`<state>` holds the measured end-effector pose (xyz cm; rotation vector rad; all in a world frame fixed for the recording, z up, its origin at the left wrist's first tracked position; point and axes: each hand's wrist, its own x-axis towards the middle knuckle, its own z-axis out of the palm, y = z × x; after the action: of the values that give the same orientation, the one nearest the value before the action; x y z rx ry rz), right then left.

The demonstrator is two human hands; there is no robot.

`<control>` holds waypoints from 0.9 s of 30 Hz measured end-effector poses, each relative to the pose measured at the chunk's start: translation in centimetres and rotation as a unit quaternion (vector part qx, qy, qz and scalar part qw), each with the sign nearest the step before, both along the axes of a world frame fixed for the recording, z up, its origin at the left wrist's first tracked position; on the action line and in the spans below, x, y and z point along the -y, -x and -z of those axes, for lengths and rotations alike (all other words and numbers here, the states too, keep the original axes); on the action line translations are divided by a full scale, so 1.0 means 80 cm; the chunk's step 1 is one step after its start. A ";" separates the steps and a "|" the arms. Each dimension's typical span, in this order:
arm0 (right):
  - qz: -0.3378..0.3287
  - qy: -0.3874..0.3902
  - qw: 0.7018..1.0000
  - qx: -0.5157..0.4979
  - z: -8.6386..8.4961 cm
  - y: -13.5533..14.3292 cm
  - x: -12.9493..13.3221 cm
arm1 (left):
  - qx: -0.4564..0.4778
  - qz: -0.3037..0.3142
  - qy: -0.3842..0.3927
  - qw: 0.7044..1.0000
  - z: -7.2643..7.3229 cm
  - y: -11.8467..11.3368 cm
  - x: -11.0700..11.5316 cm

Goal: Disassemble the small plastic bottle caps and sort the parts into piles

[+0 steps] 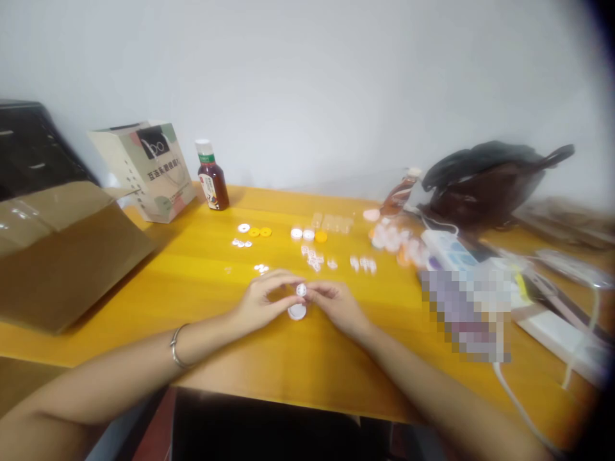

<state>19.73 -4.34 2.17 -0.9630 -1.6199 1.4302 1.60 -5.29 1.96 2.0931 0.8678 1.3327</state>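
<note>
Pinched between the fingertips of the left grip (302,282) and right grip (307,293), a small white piece (301,290) sits directly above a round white cap (296,312) on the worktop (269,365).

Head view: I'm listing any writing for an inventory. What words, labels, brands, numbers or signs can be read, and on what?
Bag, dark patch: perhaps "po", blurred.
Bag, front: a line of Chinese characters, the first looks like "豆"; the rest too blurred to quote surely.
Upright bottle: neck band and label, too small to read.
Small white disc at the fingertips: marks too blurred to read.
</note>
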 end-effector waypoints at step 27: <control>0.045 0.054 0.997 -0.036 -0.015 0.003 0.007 | -0.139 -0.003 -0.212 0.967 0.002 0.008 -0.005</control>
<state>19.48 -4.93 3.39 -1.0225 -1.4408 1.4861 0.94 -4.89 1.84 2.6604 0.7443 1.3385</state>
